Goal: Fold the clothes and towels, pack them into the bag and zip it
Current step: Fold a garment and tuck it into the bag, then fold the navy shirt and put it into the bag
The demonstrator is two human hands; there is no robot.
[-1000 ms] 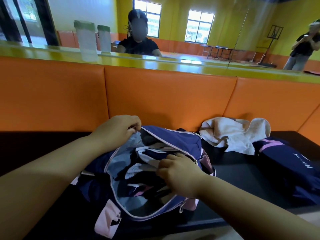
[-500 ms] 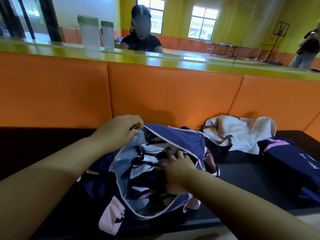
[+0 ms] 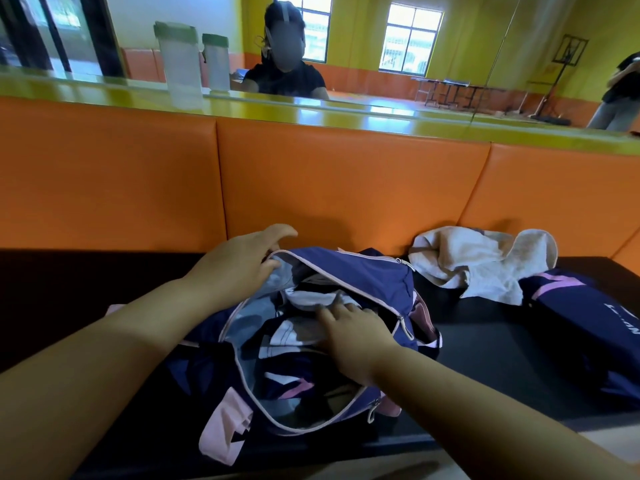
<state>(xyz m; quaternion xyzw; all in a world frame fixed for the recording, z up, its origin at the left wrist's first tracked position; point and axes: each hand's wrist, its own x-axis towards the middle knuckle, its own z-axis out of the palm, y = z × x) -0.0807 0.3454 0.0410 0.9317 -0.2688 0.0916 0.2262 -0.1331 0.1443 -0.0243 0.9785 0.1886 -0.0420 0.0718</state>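
Note:
A navy and pink bag lies unzipped on the black bench seat, its mouth facing me. Folded navy, white and pink clothes fill its inside. My left hand holds the far left rim of the opening, fingers curled over the zipper edge. My right hand lies inside the bag with fingers stretched out, pressing down on the clothes. A crumpled white towel sits on the seat to the right of the bag. A folded navy garment with pink stripes lies at the far right.
An orange padded backrest rises just behind the bag, topped by a yellow-green ledge with two clear containers. A mirror above reflects a seated person and a person standing at right. The black seat stretches left.
My right hand has uncurled and slid deeper into the bag, flattening on the clothes. My left hand has shifted slightly along the rim, and the camera has tilted a little.

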